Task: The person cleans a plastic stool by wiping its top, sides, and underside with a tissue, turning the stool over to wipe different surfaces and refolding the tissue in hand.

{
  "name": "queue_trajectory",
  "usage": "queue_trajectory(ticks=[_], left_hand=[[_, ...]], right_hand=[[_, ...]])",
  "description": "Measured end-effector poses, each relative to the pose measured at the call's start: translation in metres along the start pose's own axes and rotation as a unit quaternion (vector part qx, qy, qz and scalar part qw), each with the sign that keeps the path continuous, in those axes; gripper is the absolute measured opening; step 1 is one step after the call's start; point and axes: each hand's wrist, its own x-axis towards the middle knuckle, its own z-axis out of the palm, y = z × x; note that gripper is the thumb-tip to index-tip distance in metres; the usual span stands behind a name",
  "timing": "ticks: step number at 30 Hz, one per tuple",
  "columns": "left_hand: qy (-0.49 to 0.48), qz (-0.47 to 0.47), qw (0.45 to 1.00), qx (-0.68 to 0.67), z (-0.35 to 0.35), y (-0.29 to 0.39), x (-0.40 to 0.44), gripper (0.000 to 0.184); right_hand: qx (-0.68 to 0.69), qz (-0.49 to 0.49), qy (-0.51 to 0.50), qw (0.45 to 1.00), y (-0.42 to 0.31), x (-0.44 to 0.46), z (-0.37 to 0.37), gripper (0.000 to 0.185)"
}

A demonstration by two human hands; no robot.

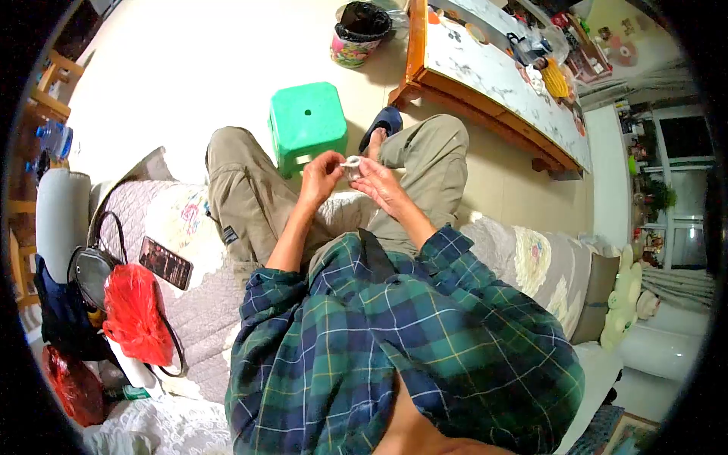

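A small white thing with a loop at its top (352, 162) is held between my two hands, over the gap between my knees. It is too small to tell its kind. My left hand (324, 177) is closed, its thumb and fingertips pinching the white thing's left end. My right hand (377, 185) holds the other side between thumb and curled fingers, partly hiding it. The green plastic stool (307, 117) stands on the floor just beyond my hands.
I sit on a quilted sofa (497, 246). To my left lie a phone (165, 263), a red plastic bag (136, 315) and a dark round bag (92, 277). Ahead are a flowered bin (355, 51) and a marble-topped table (485, 72) bearing various items.
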Motion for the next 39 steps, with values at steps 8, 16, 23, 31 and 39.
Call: queue_trajectory(ticks=[8, 16, 23, 31, 39], left_hand=[[-0.148, -0.119, 0.965, -0.179, 0.018, -0.021, 0.002, 0.015], [-0.072, -0.009, 0.985, 0.154, -0.079, 0.030, 0.087, 0.028], [0.054, -0.076, 0.976, 0.199, -0.191, 0.015, 0.163, 0.028], [0.039, -0.155, 0.957, 0.243, -0.196, -0.020, 0.174, 0.027], [0.018, -0.128, 0.927, 0.353, -0.178, -0.021, 0.187, 0.026]], right_hand=[[-0.081, -0.010, -0.008, 0.997, 0.040, 0.022, -0.028, 0.024], [-0.152, 0.046, 0.178, 0.971, 0.043, 0.065, -0.045, 0.025], [-0.488, -0.224, 0.225, 0.813, 0.040, 0.167, -0.041, 0.005], [-0.758, -0.241, 0.034, 0.604, 0.069, 0.186, -0.017, 0.065], [-0.762, -0.286, 0.078, 0.575, 0.054, 0.302, 0.007, 0.078]])
